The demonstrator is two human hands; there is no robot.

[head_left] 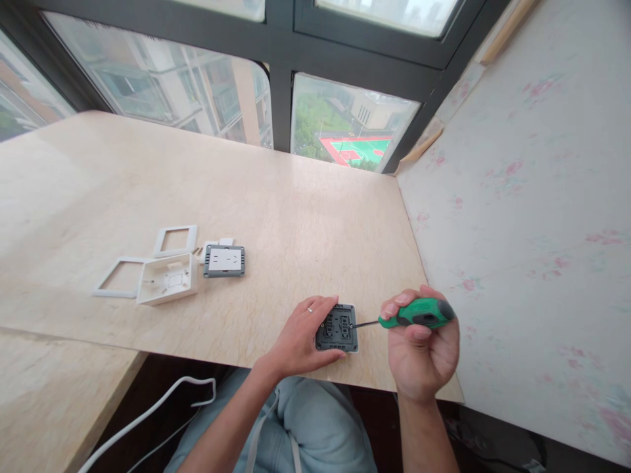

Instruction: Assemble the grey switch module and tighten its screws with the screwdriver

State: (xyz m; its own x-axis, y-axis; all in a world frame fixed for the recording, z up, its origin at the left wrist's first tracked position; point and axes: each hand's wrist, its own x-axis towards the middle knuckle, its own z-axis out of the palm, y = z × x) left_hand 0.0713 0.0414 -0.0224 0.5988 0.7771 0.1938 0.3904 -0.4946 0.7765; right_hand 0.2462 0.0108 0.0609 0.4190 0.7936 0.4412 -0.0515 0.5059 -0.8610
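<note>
My left hand (298,338) grips a square dark grey wall switch (338,339) by its left side, fingers at the top edge and thumb along the bottom edge. The switch lies on the counter with its back up, terminal blocks showing. In my right hand (422,368) is a screwdriver (419,313) with a green and black handle, fingers wrapped round it. Its thin shaft points left, and the tip meets the right part of the switch's back, close to a small screw. Whether the tip sits in the screw slot, I cannot tell.
To the left on the stone counter (305,223) lie a white mounting box (167,279), two white cover frames (121,277) and a grey-edged socket (224,261), with small screws (198,250) beside it. A papered wall (522,217) bounds the right; a white cable (148,412) hangs below.
</note>
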